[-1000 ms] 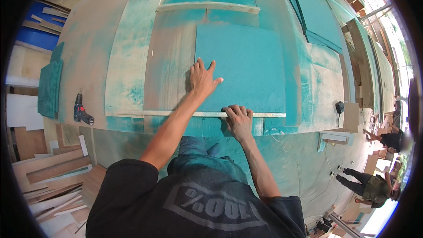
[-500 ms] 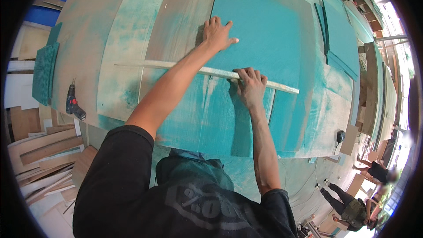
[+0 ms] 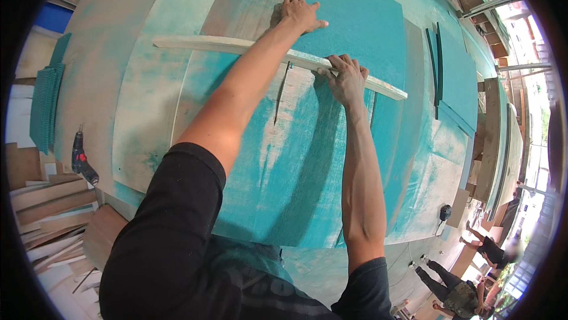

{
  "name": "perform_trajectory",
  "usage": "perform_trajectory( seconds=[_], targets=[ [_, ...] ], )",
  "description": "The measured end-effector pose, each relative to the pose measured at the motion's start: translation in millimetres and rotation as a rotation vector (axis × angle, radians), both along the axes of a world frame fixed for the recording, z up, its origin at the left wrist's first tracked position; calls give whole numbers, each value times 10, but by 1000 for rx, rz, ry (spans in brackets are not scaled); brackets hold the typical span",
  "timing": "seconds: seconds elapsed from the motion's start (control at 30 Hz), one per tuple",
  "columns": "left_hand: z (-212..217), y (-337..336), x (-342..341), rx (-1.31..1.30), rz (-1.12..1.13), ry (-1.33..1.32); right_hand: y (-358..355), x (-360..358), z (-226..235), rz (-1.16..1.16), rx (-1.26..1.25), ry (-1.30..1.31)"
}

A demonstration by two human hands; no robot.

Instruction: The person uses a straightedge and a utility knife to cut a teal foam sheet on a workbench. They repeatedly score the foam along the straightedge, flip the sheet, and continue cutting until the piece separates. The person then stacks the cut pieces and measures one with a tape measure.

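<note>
A smooth teal panel (image 3: 355, 21) lies flat on the paint-stained work table. Across its near part runs a long pale wooden strip (image 3: 387, 88), slanting from upper left to lower right. My left hand (image 3: 303, 13) rests at the panel's left edge with fingers spread, holding nothing. Its forearm crosses above the strip and hides part of it. My right hand (image 3: 348, 77) is closed over the strip right of its middle, fingers on the far side and thumb on the near side.
On the left lie a black and red cordless drill (image 3: 83, 157) and a stack of teal ribbed pieces (image 3: 44, 107). More teal panels (image 3: 457, 83) lie at the right, above a small black device (image 3: 445, 212). Wood offcuts (image 3: 50, 213) fill the lower left; people are at the lower right.
Both hands and the wooden strip have moved away from me across the table, the teal panel shifting the same way. My view has shifted too.
</note>
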State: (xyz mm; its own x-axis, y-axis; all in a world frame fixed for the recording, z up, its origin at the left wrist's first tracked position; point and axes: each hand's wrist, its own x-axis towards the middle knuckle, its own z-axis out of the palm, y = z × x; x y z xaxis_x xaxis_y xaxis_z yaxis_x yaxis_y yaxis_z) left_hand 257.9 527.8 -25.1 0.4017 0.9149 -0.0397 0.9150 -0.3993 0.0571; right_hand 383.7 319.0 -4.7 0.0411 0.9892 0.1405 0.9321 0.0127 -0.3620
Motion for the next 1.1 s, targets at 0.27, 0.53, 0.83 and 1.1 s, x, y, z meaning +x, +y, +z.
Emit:
perform_trajectory(
  seconds=[0.27, 0.53, 0.83, 1.1],
  targets=[
    [110, -684, -224, -93, -15, -73, -625, -154, -7, 10, 11, -9],
    [135, -2436, -801, -78, -27, -112, -2337, -710, 125, 19, 4, 24],
    [110, -4523, -1440, -14, -47, -179, -4358, -1336, 227, 6, -51, 56],
    [223, -5363, -1654, -6, -50, -222, -5157, -1574, 290, -20, -73, 70]
  ],
)
